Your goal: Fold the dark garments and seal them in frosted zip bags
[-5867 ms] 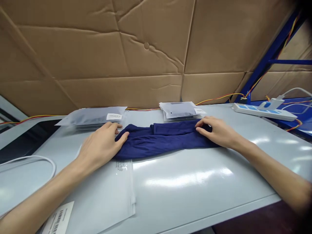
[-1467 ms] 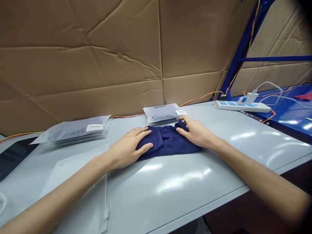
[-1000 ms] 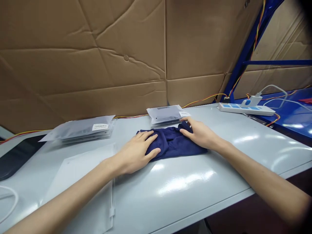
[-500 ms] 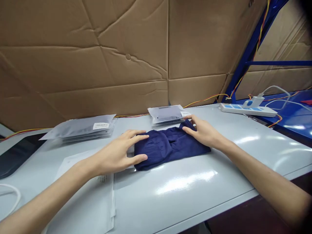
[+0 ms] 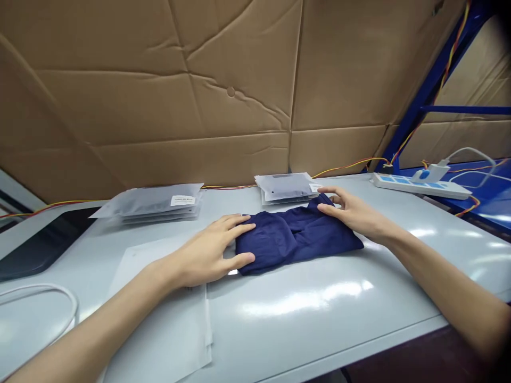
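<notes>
A folded navy-blue piece of fabric [image 5: 279, 239], perhaps a garment, lies on the grey-white table with creases across its top. My left hand [image 5: 215, 250] is open at its left end, fingers apart and fingertips resting on the edge. At the upper right, my right hand [image 5: 351, 213] has a raised fold of the fabric between thumb and fingers. Under my left wrist lie flat frosted plastic bags [image 5: 167, 330], partly covered by the forearm.
Two stacks of filled frosted bags with white labels stand at the back, a left stack [image 5: 155, 202] and a smaller right stack [image 5: 285, 187]. A power strip [image 5: 423, 186] with a plugged-in charger sits at right. A dark flat device [image 5: 48, 239] and white cable [image 5: 72, 303] are left. Cardboard [image 5: 239, 106] rises behind.
The whole view has shifted, so everything appears further right. Both hands keep nearly the same hold and position on the navy fabric.
</notes>
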The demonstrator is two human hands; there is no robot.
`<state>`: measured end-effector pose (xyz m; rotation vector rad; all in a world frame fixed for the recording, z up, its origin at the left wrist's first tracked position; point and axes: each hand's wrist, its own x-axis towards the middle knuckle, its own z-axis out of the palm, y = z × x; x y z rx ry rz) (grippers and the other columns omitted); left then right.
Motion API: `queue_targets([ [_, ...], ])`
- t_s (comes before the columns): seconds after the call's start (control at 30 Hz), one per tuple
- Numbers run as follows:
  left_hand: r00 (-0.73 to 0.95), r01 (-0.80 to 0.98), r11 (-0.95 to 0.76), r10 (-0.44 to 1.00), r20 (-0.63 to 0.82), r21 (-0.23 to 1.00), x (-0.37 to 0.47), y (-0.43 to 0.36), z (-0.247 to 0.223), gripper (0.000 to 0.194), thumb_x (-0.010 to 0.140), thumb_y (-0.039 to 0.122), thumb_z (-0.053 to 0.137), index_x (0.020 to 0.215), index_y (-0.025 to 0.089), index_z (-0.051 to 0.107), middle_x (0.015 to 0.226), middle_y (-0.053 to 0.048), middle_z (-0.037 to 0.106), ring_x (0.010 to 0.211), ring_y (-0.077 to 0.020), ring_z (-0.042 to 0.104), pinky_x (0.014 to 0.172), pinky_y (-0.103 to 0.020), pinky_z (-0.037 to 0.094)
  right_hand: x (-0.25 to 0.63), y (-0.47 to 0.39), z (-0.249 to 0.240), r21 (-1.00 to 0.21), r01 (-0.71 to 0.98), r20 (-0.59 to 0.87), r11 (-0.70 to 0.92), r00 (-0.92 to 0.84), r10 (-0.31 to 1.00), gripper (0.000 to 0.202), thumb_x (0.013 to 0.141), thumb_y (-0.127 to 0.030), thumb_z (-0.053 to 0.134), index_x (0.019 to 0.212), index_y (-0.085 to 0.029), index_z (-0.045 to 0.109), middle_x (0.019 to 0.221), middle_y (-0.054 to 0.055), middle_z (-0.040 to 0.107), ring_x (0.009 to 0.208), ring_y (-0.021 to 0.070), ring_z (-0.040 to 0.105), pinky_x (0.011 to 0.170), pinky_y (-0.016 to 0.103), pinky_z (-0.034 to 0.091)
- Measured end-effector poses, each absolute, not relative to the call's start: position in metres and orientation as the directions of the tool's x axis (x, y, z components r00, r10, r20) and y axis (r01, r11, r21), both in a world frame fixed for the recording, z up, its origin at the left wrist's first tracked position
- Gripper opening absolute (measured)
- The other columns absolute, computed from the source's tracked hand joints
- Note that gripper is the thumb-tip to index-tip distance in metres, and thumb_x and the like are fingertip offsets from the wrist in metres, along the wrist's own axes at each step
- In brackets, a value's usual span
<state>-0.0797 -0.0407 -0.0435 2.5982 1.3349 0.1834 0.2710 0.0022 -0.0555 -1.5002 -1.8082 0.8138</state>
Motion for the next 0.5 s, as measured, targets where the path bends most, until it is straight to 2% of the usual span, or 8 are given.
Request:
queue_targets([
  [0.1, 0.582, 0.783, -0.574, 0.812, 0.046, 0.239, -0.0795, -0.0431, -0.0409, 0.065, 0.095, 0.061, 0.047, 0.151, 0.027, 0.044, 0.161, -0.006, 0.037, 0.147, -0.0298, 0.034, 0.120, -0.047, 0.034, 0.2720, 0.0018, -0.0538, -0.849, 0.517, 0.027, 0.110, -0.165, 0.986, 0.058, 0.088, -0.055, 0.063, 0.140, -0.033, 0.051, 0.122, 0.007, 0.069, 0.110, 0.0266, 0.068, 0.089, 0.041, 0.059],
  [0.2, 0.620, 0.744, -0.625, 0.777, 0.104, 0.236, -0.0788, -0.0465, -0.0383, 0.057, 0.098, 0.053, 0.045, 0.150, 0.030, 0.045, 0.159, -0.004, 0.039, 0.145, -0.0275, 0.037, 0.119, -0.045, 0.035, 0.2718, 0.0019, -0.0527, -0.893, 0.443, -0.011, 0.076, -0.189, 0.982, 0.056, 0.088, -0.052, 0.064, 0.139, -0.031, 0.052, 0.112, 0.006, 0.073, 0.100, 0.0258, 0.072, 0.084, 0.040, 0.062],
  [0.37, 0.681, 0.701, -0.677, 0.729, 0.072, 0.222, -0.0763, -0.0493, -0.0392, 0.045, 0.101, 0.044, 0.042, 0.145, 0.041, 0.050, 0.158, 0.001, 0.042, 0.146, -0.0289, 0.036, 0.120, -0.051, 0.031, 0.2718, 0.0023, -0.0525, -0.939, 0.341, -0.027, 0.047, -0.211, 0.977, 0.051, 0.089, -0.048, 0.066, 0.135, -0.031, 0.055, 0.111, 0.005, 0.074, 0.104, 0.0242, 0.071, 0.087, 0.037, 0.061],
  [0.5, 0.688, 0.695, -0.680, 0.723, 0.058, 0.235, -0.0759, -0.0484, -0.0421, 0.043, 0.102, 0.045, 0.041, 0.143, 0.041, 0.052, 0.156, 0.001, 0.045, 0.145, -0.0292, 0.038, 0.121, -0.052, 0.030, 0.2721, 0.0025, -0.0529, -0.956, 0.292, -0.054, 0.008, -0.206, 0.977, 0.051, 0.087, -0.047, 0.069, 0.134, -0.031, 0.055, 0.112, 0.005, 0.073, 0.105, 0.0237, 0.070, 0.088, 0.035, 0.060],
])
